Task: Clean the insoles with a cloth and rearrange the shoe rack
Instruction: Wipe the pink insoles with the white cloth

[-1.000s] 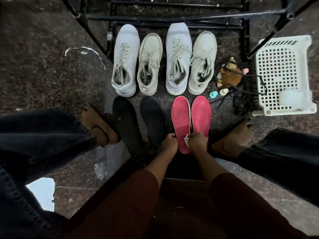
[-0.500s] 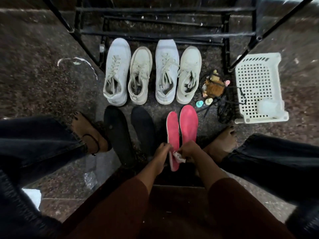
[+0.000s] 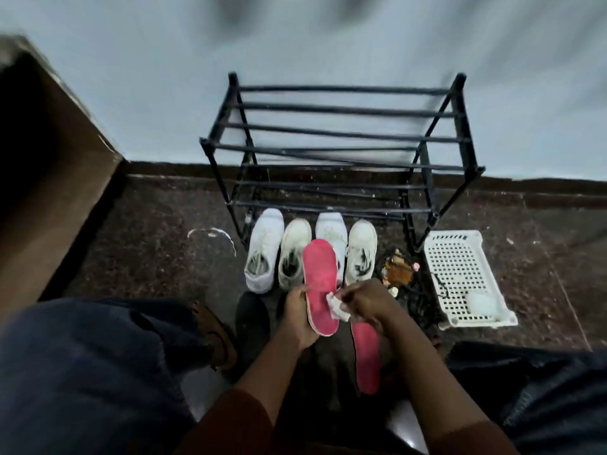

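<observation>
Left hand point(image 3: 299, 318) over floor point(image 3: 147, 257); pale wall point(image 3: 328, 37)

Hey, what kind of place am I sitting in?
Likely a home entryway or hallway corner: a black shoe rack stands by a pale wall, four white sneakers line the dark speckled stone floor before it, and a white plastic basket sits beside.

Reaching forward side by side, the left hand point(image 3: 299, 318) grips the pink insole point(image 3: 320, 277) by its edge while the right hand point(image 3: 364, 303) pinches a white cloth point(image 3: 336, 307) against it.
</observation>
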Demonstrator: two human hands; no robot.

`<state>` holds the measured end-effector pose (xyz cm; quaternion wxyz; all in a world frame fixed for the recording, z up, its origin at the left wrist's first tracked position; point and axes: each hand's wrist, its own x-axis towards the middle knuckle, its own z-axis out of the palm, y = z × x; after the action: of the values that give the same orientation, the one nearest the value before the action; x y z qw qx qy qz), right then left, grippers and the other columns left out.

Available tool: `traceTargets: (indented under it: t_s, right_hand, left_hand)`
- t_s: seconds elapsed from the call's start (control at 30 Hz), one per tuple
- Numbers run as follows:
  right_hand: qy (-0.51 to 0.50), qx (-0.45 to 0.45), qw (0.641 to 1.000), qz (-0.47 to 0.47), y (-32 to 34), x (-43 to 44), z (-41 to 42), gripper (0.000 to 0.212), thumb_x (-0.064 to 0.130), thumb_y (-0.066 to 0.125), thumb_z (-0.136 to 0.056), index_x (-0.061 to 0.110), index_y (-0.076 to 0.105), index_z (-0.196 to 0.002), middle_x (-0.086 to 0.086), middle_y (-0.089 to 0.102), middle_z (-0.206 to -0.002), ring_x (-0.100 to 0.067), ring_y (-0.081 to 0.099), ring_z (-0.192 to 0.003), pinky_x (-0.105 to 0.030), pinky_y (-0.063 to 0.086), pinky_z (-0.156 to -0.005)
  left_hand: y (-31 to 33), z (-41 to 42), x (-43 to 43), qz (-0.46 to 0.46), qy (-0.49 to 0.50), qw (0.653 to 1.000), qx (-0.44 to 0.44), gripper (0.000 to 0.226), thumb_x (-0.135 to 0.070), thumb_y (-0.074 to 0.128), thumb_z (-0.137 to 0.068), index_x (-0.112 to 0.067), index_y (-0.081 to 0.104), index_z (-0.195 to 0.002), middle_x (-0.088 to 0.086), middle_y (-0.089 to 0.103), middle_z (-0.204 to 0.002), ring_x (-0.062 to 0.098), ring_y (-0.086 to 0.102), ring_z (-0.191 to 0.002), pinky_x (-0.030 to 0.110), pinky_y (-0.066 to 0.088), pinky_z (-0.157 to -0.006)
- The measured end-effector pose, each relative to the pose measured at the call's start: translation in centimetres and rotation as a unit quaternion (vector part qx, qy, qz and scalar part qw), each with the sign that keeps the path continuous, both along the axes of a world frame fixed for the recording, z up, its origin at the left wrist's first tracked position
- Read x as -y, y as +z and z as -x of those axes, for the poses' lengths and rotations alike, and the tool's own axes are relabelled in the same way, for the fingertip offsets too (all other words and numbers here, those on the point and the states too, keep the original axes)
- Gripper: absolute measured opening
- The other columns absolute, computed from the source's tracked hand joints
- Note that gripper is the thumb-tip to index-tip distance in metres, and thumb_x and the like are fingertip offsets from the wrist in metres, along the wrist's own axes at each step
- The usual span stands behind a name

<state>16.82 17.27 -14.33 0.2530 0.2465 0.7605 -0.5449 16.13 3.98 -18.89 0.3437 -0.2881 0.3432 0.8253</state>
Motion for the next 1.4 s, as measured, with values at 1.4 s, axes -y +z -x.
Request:
traceTargets:
  t_s: [1.4]
  right_hand:
    - [0.191, -0.648, 0.667, -0.316, 18.1, 2.9, 4.7, 0.031, -0.008, 0.056, -0.059, 0.011, 0.071, -0.077, -0.001, 0.071, -0.089, -0.017, 0.066, -0.081, -0.023, 0.053, -0.063]
  left_hand:
    - [22.0, 10.4, -0.7, -0.228, 0.013, 0.96, -0.164, 0.057, -0.034, 0.035, -0.089, 0.003, 0.052, -0.128, 0.017, 0.059, -0.116, 0.027, 0.065, -0.095, 0.032, 0.054, -0.076]
